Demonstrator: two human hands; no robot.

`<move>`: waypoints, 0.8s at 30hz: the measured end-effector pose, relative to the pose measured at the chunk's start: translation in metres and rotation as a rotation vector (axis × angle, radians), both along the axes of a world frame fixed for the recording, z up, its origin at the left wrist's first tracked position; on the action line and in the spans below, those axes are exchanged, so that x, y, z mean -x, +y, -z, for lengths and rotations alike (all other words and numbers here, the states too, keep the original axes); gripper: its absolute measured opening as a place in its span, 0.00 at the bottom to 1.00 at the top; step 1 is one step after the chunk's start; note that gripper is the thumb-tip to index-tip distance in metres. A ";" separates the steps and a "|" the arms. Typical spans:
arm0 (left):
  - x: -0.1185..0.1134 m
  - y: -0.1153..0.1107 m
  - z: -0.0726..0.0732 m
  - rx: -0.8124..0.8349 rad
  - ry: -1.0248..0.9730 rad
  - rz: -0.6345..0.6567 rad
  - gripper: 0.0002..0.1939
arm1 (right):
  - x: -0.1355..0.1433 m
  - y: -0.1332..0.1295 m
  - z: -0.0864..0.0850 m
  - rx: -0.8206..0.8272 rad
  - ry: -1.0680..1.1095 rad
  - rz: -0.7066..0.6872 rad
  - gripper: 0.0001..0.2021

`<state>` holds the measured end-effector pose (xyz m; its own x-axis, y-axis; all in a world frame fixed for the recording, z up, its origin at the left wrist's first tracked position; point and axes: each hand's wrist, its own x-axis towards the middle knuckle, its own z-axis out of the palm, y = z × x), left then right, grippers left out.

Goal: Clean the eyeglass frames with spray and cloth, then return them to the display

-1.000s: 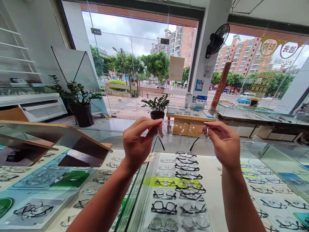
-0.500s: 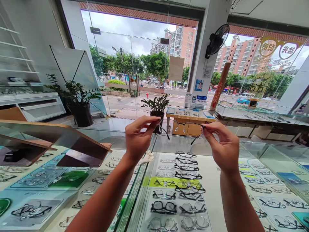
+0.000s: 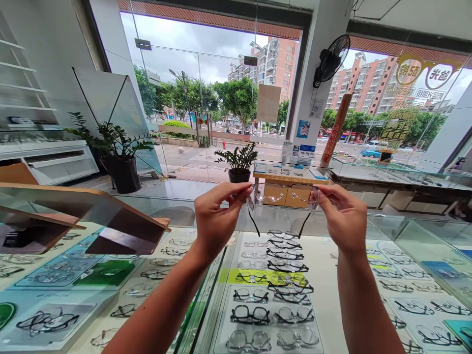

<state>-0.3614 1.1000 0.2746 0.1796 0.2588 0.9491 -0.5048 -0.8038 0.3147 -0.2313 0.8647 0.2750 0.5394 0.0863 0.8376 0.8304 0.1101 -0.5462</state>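
Note:
A pair of thin-framed eyeglasses (image 3: 286, 186) is held up in the air between my two hands, above the glass display counter. My left hand (image 3: 217, 216) pinches its left end near the hinge, thumb and fingers closed. At the right end, my right hand (image 3: 342, 216) grips it the same way. Both dark-tipped temple arms hang down and point towards me. Under the counter glass, rows of eyeglasses (image 3: 250, 314) lie on a white display tray.
A tilted wooden-framed mirror or stand (image 3: 110, 211) rests on the counter at left. More frames (image 3: 413, 306) fill the case on the right. Beyond stand a potted plant (image 3: 239, 162), a wooden display table (image 3: 275, 189), a large plant (image 3: 121, 167) and glass doors. A fan (image 3: 332, 59) hangs on the pillar.
The eyeglasses have tilted, so their lenses and hanging temple arms show more. My left hand has shifted slightly right, still holding them with the right hand.

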 end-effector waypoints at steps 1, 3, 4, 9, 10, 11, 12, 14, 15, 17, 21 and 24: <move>0.002 -0.002 -0.001 -0.034 -0.012 -0.017 0.07 | -0.001 -0.001 0.000 -0.002 0.011 -0.008 0.09; 0.006 -0.006 -0.002 -0.081 -0.020 -0.026 0.08 | -0.003 -0.002 0.000 -0.004 0.028 -0.021 0.09; 0.007 -0.007 -0.002 -0.095 -0.022 -0.026 0.08 | -0.003 -0.002 0.000 -0.005 0.035 -0.028 0.09; 0.008 -0.008 -0.003 -0.142 -0.055 -0.053 0.09 | -0.005 -0.001 0.001 -0.020 0.049 -0.050 0.11; 0.007 -0.008 -0.003 -0.146 -0.069 -0.063 0.09 | -0.006 -0.001 0.002 -0.027 0.045 -0.049 0.11; 0.007 -0.008 -0.003 -0.145 -0.082 -0.073 0.09 | -0.006 0.000 0.002 -0.033 0.040 -0.047 0.11; 0.007 -0.008 -0.003 -0.143 -0.093 -0.080 0.08 | -0.007 0.000 0.002 -0.037 0.035 -0.045 0.11; 0.006 -0.008 -0.002 -0.138 -0.108 -0.087 0.08 | -0.007 0.000 0.003 -0.037 0.025 -0.043 0.11; 0.006 -0.009 -0.002 -0.137 -0.113 -0.089 0.07 | -0.007 0.000 0.003 -0.036 0.022 -0.043 0.10; 0.006 -0.008 -0.002 -0.137 -0.110 -0.082 0.07 | -0.007 -0.001 0.003 -0.032 0.025 -0.045 0.10; 0.003 -0.004 -0.001 -0.074 -0.039 -0.029 0.06 | -0.003 -0.001 0.002 -0.031 0.035 -0.043 0.09; -0.002 0.001 -0.001 0.005 0.006 0.006 0.05 | 0.001 0.000 0.000 -0.022 -0.005 -0.026 0.08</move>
